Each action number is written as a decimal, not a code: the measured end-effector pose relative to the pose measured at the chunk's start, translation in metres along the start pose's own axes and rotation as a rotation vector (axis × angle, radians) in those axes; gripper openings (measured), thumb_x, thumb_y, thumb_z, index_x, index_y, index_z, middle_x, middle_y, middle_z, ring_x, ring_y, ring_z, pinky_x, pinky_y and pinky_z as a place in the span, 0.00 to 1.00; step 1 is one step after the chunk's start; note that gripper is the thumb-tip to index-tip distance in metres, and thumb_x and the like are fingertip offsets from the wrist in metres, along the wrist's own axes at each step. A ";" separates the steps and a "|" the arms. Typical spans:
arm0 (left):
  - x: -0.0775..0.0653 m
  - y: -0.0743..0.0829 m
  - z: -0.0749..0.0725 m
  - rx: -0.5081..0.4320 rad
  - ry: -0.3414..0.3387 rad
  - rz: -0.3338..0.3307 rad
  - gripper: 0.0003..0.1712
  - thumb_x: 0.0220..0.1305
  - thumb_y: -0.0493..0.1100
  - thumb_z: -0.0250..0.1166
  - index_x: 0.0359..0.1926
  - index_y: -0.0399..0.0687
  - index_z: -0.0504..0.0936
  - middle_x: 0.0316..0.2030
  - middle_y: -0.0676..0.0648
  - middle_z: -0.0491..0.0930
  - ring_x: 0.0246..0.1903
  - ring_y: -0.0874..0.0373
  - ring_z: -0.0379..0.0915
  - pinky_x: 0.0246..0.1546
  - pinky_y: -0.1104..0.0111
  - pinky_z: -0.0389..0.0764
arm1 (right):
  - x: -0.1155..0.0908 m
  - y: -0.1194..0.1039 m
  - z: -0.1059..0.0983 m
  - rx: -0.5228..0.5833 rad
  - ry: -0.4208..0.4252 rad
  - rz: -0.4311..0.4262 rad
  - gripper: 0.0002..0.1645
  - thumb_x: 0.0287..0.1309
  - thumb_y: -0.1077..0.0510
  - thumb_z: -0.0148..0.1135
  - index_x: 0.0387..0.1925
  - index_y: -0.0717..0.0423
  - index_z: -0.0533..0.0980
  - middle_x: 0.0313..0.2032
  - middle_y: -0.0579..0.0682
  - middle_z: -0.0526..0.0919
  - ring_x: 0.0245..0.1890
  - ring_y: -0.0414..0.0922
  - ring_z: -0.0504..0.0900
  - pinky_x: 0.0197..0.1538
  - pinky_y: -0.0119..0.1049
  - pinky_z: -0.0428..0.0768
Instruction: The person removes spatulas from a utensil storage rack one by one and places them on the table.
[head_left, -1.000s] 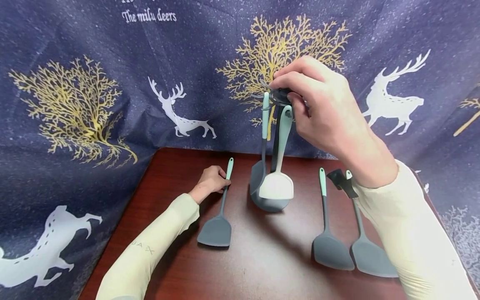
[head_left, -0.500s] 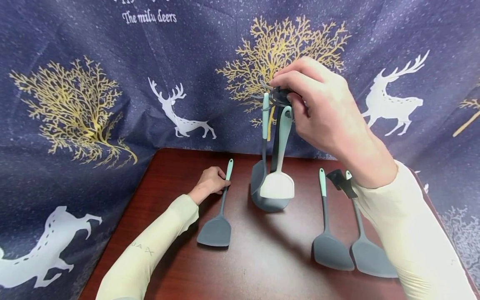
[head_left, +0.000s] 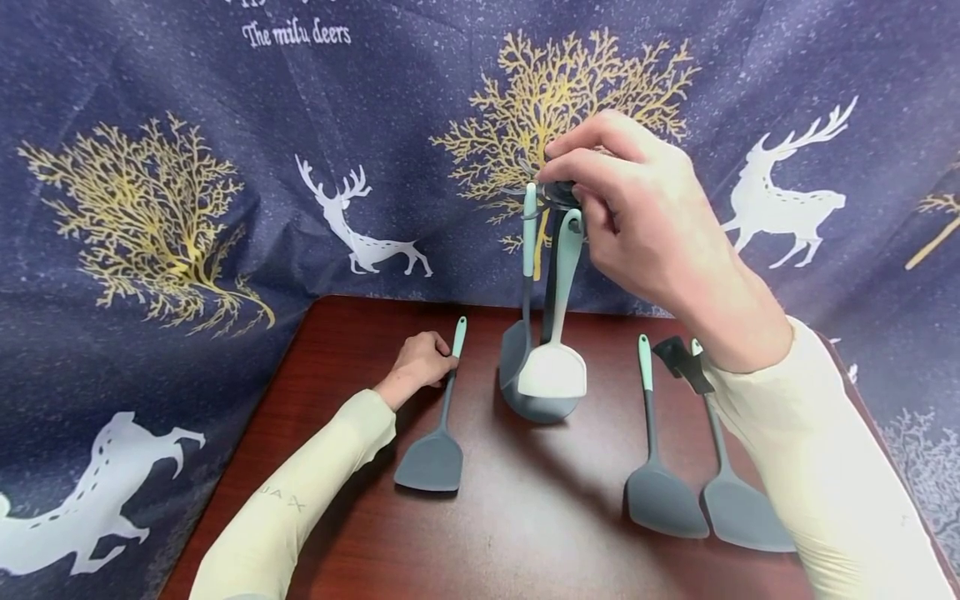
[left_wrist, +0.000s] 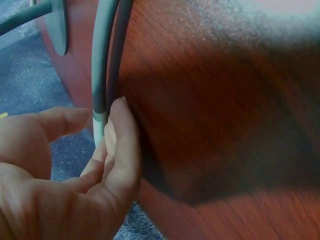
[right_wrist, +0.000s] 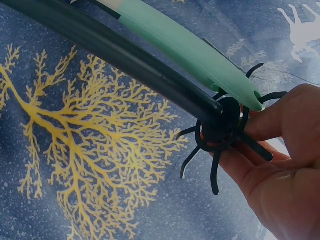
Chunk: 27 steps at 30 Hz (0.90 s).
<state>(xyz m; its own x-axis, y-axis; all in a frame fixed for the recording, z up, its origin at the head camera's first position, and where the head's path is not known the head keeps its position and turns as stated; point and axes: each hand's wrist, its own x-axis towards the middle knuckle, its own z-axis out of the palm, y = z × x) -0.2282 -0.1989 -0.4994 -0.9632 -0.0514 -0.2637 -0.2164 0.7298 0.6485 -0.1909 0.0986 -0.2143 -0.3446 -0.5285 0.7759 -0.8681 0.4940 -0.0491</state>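
My left hand (head_left: 426,360) pinches the mint handle of a grey spatula (head_left: 431,462) at the table's left side, its head toward me. In the left wrist view thumb and fingers lie on either side of the handle (left_wrist: 99,131). My right hand (head_left: 645,217) grips the top of a dark utensil stand (right_wrist: 220,117), fingers round its ring of hooks. From the hooks hang a white-headed spatula (head_left: 553,375) and a grey-headed utensil (head_left: 513,357), both mint-handled. Behind their heads shows a rounded grey form (head_left: 542,410), partly covered.
Two more grey spatulas lie at the right, one nearer the middle (head_left: 663,504) and one (head_left: 742,512) partly under my right sleeve. A black piece (head_left: 684,365) sits beside my right wrist. The brown table (head_left: 487,542) backs onto a blue deer-print cloth (head_left: 390,100).
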 end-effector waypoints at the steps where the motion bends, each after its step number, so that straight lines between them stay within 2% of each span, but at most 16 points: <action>1: -0.001 0.000 0.000 0.009 0.006 0.002 0.13 0.64 0.41 0.73 0.45 0.39 0.82 0.39 0.39 0.86 0.21 0.55 0.87 0.27 0.66 0.87 | 0.000 0.000 0.000 -0.001 -0.002 -0.001 0.25 0.58 0.77 0.47 0.44 0.62 0.87 0.51 0.60 0.85 0.51 0.55 0.83 0.45 0.38 0.73; 5: -0.001 0.001 -0.003 0.032 0.014 0.019 0.12 0.64 0.43 0.72 0.44 0.42 0.83 0.34 0.43 0.87 0.20 0.57 0.86 0.30 0.68 0.86 | 0.000 0.000 0.000 -0.006 -0.010 0.001 0.26 0.54 0.78 0.45 0.39 0.61 0.88 0.52 0.60 0.85 0.48 0.54 0.84 0.43 0.36 0.71; 9: 0.000 0.001 -0.004 0.030 0.014 0.052 0.10 0.65 0.43 0.70 0.43 0.43 0.84 0.31 0.46 0.87 0.20 0.58 0.86 0.30 0.68 0.86 | 0.000 0.001 0.000 -0.002 -0.015 0.009 0.27 0.52 0.78 0.45 0.37 0.60 0.88 0.53 0.59 0.84 0.48 0.53 0.86 0.44 0.34 0.72; 11: 0.000 0.003 -0.005 0.045 0.028 0.083 0.09 0.65 0.44 0.70 0.43 0.44 0.85 0.32 0.48 0.87 0.24 0.60 0.85 0.33 0.68 0.85 | -0.001 0.001 0.000 0.002 -0.014 0.010 0.27 0.52 0.78 0.45 0.37 0.60 0.88 0.53 0.60 0.84 0.48 0.53 0.86 0.44 0.33 0.72; 16: -0.001 0.011 -0.010 0.049 0.069 0.155 0.09 0.66 0.45 0.70 0.44 0.46 0.86 0.35 0.49 0.88 0.34 0.58 0.83 0.42 0.64 0.82 | -0.001 0.001 0.000 0.008 -0.010 0.009 0.26 0.52 0.78 0.46 0.37 0.60 0.88 0.53 0.60 0.84 0.47 0.52 0.87 0.44 0.33 0.72; 19: -0.002 0.016 -0.014 0.016 0.088 0.177 0.09 0.66 0.44 0.70 0.44 0.46 0.85 0.36 0.49 0.88 0.35 0.56 0.85 0.43 0.62 0.85 | -0.001 0.001 0.000 0.006 -0.015 0.009 0.26 0.53 0.78 0.46 0.38 0.60 0.88 0.53 0.60 0.84 0.46 0.52 0.87 0.44 0.33 0.72; 27: -0.004 0.027 -0.019 -0.016 0.140 0.243 0.09 0.66 0.43 0.69 0.45 0.47 0.85 0.39 0.49 0.88 0.39 0.56 0.84 0.46 0.63 0.82 | -0.001 0.001 -0.001 0.005 -0.022 0.008 0.27 0.52 0.78 0.45 0.38 0.60 0.89 0.53 0.60 0.84 0.47 0.52 0.87 0.45 0.34 0.73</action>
<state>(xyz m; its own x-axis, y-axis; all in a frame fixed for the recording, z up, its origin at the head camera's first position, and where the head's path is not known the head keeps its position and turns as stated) -0.2327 -0.1919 -0.4678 -0.9996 0.0295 0.0016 0.0224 0.7215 0.6920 -0.1915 0.1001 -0.2148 -0.3593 -0.5399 0.7612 -0.8672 0.4946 -0.0586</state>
